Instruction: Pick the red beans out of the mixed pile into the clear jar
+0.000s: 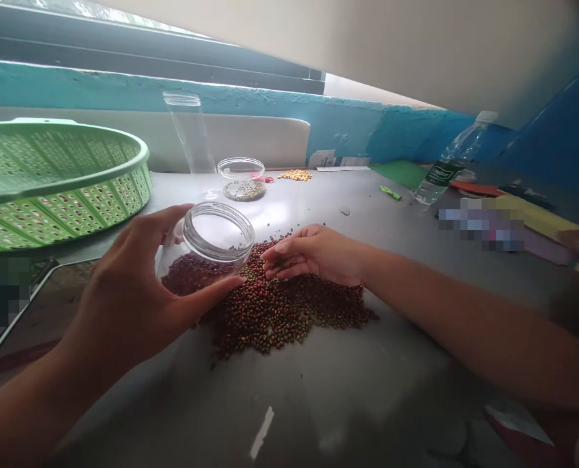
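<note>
My left hand (138, 292) is wrapped round a clear glass jar (206, 250) that is tilted toward the pile, its open mouth facing right and up. Dark red beans lie inside the jar's lower part. A pile of mixed red and green beans (280, 309) is spread on the grey table (348, 383). My right hand (313, 253) rests on the pile just right of the jar's mouth, fingers pressed together and curled over some beans.
A green perforated basket (55, 175) stands at the left. Behind the pile stand a small clear jar with green beans (243, 179), a tall empty clear container (192, 133) and a heap of yellow kernels (295, 175). A plastic water bottle (448, 169) and coloured papers (533, 224) lie at the right.
</note>
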Available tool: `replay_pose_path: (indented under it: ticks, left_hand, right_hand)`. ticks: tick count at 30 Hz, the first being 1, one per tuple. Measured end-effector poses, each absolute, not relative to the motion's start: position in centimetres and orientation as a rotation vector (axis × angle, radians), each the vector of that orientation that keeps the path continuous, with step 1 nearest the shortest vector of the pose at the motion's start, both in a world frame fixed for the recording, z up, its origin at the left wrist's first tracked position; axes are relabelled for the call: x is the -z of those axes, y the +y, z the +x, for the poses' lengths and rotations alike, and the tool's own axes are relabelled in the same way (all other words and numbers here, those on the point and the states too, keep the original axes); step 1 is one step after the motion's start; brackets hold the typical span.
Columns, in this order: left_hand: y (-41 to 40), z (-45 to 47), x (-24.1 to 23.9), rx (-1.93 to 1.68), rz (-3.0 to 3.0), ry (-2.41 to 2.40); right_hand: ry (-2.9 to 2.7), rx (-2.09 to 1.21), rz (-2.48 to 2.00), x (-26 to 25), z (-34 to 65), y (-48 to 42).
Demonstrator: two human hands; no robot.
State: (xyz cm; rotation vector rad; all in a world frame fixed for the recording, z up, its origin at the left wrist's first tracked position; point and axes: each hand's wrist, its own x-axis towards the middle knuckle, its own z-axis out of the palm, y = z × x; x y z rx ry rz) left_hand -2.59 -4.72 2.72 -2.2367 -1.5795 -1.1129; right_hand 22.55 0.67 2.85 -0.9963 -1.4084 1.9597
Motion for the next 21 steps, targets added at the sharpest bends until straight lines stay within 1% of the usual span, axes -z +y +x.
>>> replay_pose_path:
  ticks: [10,21]
  left_hand:
    - [-4.70,-2.58,-2.72,1.116,-2.251,-1.591]
    - [-4.75,-2.58,-2.51,1.111,-2.264,-1.551]
  right_hand:
    - [-1.394,-1.957,-0.968,-2.87,22.45,0.61]
    - [-1.569,-1.920,-0.902,-2.33,22.70,0.65]
